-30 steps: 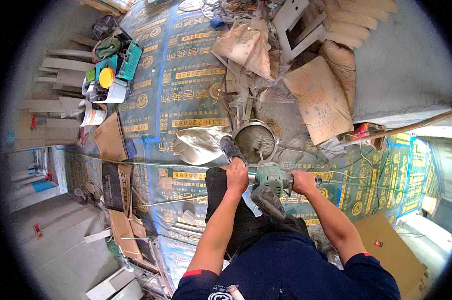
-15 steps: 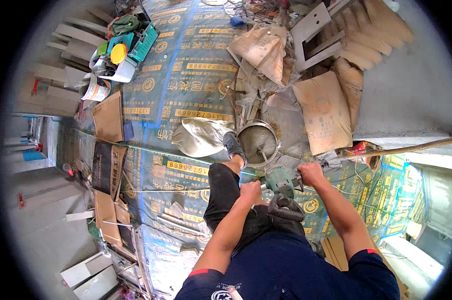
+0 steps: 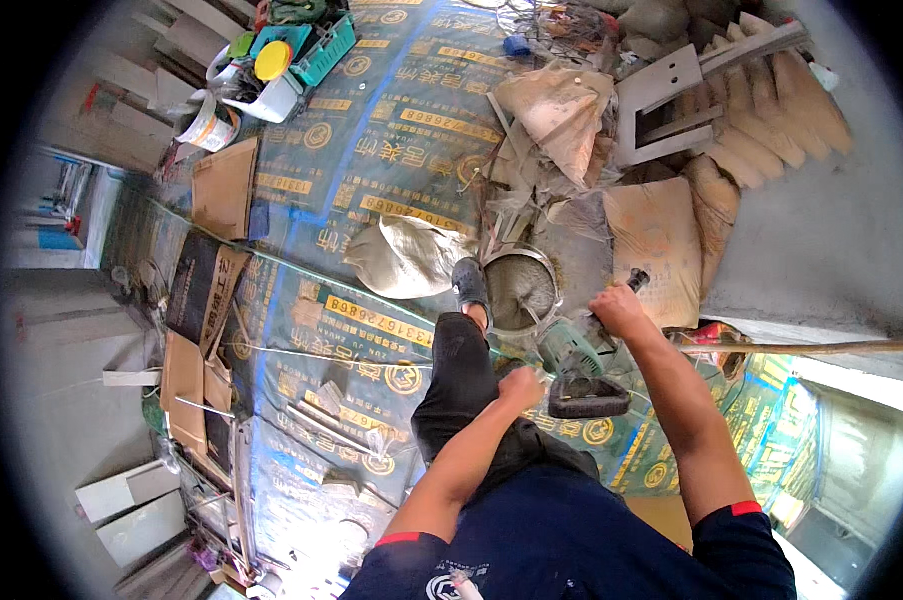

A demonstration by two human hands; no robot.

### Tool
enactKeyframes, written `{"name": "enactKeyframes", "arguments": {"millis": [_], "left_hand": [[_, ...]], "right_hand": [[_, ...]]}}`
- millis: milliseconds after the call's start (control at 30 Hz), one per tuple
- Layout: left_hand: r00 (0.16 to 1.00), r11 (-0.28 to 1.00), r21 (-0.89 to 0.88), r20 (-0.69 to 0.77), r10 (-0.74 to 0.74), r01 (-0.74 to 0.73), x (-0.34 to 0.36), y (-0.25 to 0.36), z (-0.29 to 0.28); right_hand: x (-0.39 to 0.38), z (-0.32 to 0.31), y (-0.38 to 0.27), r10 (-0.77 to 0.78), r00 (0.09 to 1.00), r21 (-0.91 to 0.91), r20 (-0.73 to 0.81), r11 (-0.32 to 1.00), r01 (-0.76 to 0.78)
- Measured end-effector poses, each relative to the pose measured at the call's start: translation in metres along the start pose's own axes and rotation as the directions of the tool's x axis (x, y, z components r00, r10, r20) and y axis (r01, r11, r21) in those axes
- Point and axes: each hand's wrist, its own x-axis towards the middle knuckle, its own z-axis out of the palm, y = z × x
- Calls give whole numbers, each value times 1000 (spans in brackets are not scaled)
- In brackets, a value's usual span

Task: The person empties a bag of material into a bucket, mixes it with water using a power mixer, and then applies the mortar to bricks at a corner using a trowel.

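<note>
Both my hands are closed on a green electric paddle mixer (image 3: 570, 346) with a black rear frame. My right hand (image 3: 620, 310) wraps round its right handle, whose black end sticks out beyond the fist. On the other side, my left hand (image 3: 521, 388) is closed round the left handle, mostly hidden by the fingers. The mixer's shaft slants into a round bucket (image 3: 555, 268) of wet grey mortar (image 3: 521, 288); the paddle is sunk out of sight. My left foot, in a dark clog (image 3: 468, 282), rests against the bucket's left side.
A crumpled pale sack (image 3: 408, 257) lies left of the bucket. Paper bags (image 3: 655, 245) and a cut board (image 3: 660, 105) are at the far right. A wooden pole (image 3: 802, 349) runs off right. Tool crates (image 3: 324, 52) and cardboard (image 3: 226, 190) stand left on printed floor film.
The mixer has turned and tilted in my hands, so its black rear frame shows more. My right hand has moved forward, my left slightly right and back. The view has shifted a little.
</note>
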Motion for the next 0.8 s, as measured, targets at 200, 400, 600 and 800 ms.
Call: {"name": "enactKeyframes", "arguments": {"millis": [200,400,600,800], "left_hand": [[998,997,-57,35,-50,52,-5,10,-2],[999,997,-72,-40,-14,11,6,11,7],[995,990,-139,-91,28,-40,8,9,7],[994,991,-134,-109,8,-23,9,4,7]], "right_hand": [[19,-18,1,-56,996,-89,69,994,62],[30,-19,6,-32,997,-151,72,988,42],[39,-26,6,-67,996,-164,66,983,77],[39,-20,3,-75,997,-160,-9,985,72]]}}
